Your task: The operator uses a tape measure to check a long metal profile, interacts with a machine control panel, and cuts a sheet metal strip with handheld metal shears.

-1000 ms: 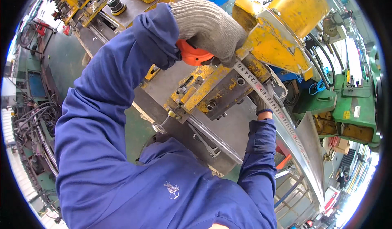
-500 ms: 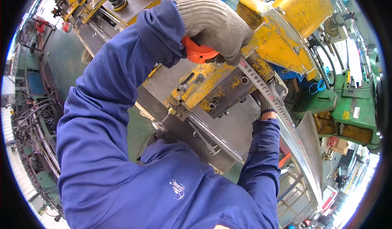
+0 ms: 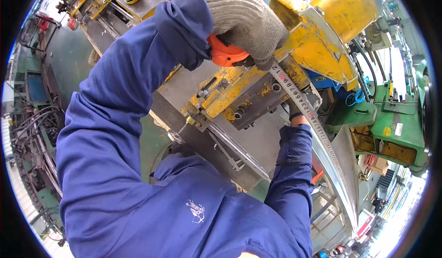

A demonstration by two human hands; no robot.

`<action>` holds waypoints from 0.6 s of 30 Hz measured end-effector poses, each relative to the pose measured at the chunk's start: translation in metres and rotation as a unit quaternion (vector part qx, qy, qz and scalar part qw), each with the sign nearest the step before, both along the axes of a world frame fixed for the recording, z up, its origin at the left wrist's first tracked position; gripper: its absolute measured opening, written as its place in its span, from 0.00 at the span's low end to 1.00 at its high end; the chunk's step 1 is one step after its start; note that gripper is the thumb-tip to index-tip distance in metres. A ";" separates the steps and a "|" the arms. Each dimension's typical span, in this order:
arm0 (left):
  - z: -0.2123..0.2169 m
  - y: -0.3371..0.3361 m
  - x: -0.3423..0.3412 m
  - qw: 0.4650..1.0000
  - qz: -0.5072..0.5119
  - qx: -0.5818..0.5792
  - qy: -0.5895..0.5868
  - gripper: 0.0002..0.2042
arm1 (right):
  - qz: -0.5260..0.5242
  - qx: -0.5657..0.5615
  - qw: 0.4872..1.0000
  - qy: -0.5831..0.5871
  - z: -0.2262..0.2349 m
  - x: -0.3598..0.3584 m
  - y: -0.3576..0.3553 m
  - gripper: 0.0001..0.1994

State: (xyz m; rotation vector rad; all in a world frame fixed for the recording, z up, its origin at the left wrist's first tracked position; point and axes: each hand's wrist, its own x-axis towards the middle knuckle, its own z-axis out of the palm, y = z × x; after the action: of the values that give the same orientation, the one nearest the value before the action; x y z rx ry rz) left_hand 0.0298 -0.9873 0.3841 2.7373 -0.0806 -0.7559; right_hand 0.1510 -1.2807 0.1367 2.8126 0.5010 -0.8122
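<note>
I have the gloved left hand point(image 3: 253, 25) curled around the orange tape measure point(image 3: 228, 55), its fingers bent down over the case, next to the yellow machine point(image 3: 317, 46). From there the tape's blade point(image 3: 299, 94) runs toward the lower right, past a grey metal sheet point(image 3: 346, 151). The gloved right hand point(image 3: 295, 109) sits near the blade, mostly hidden, so I cannot tell whether its fingers pinch anything. A caliper point(image 3: 237, 165) lies on the steel table point(image 3: 260, 143).
</note>
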 end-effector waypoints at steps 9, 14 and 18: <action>0.016 -0.012 -0.003 0.997 0.037 0.059 0.039 0.20 | 0.012 0.002 1.000 0.011 -0.003 -0.003 0.014 0.19; 0.008 -0.005 -0.004 0.999 -0.018 -0.004 -0.026 0.23 | 0.001 -0.014 1.000 0.005 -0.002 -0.003 0.002 0.18; 0.015 -0.006 -0.009 0.999 0.019 0.030 0.020 0.23 | 0.019 -0.010 1.000 0.000 -0.003 0.001 0.010 0.18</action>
State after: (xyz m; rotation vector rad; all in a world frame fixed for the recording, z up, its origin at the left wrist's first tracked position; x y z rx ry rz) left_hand 0.0211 -0.9930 0.3993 2.7709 0.0017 -0.8155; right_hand 0.1521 -1.2703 0.1334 2.7758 0.5414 -0.8052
